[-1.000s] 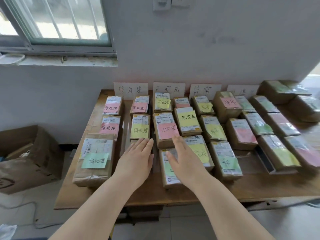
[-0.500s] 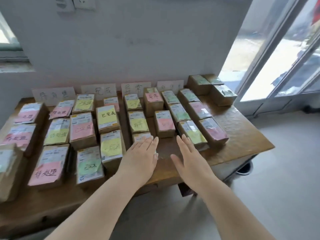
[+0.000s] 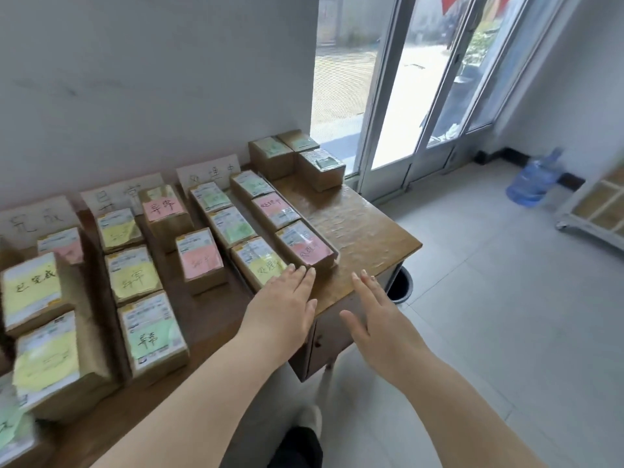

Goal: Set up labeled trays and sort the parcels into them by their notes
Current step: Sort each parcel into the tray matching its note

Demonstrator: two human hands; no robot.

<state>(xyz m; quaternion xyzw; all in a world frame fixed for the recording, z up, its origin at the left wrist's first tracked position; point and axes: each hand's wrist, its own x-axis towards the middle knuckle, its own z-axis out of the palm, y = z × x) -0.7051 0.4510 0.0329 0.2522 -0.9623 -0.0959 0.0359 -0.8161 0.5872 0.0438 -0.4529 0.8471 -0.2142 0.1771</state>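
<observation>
Hands point(image 3: 283, 307) point(image 3: 378, 320) flat — parcels point(image 3: 305, 246) just beyond

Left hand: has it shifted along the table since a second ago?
Yes. The left hand has moved right along the table, from the parcels in the left columns to the yellow-note parcel near the right end.

Wooden table point(image 3: 364, 228), varnish gleaming and a bit rippled at the bare end. Parcels point(image 3: 270, 160) in matt brown cardboard, shiny clear tape point(image 3: 287, 216) across their tops. Paper sticky notes point(image 3: 158, 207), matt pink, yellow, green. Floor tiles point(image 3: 506, 298) smooth with a soft sheen. Water jug point(image 3: 533, 180), translucent blue plastic.
</observation>
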